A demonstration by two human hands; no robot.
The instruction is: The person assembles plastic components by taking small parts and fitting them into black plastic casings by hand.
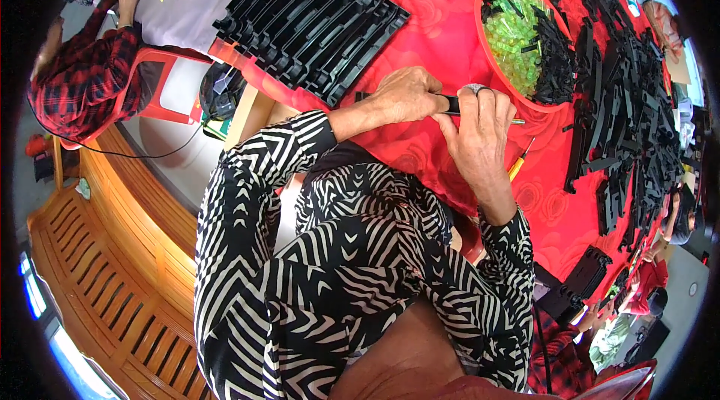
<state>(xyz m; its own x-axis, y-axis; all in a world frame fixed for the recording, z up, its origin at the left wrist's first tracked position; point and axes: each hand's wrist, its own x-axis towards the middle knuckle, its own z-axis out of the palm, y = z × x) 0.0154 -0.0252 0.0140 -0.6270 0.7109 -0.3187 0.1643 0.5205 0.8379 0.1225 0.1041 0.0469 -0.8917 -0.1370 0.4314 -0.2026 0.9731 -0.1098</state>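
Wears a loose black top (322, 280) printed all over with white zigzags, stripes and small arrowheads, uneven in width. Opens at the chest in a deep, pointed neckline (422, 298). Has a long, roomy left sleeve (232, 227) running to the wrist, and a long right sleeve (511, 257) in the same print, creased along the forearm. Repeats the pattern in cloth across the lap (367, 194). Bears a silvery band, apparently a ring (475, 88), on the right hand (481, 126)

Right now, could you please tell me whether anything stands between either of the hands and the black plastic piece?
Nothing visible does: the left hand and right hand both hold the black plastic piece directly, over the red tablecloth.
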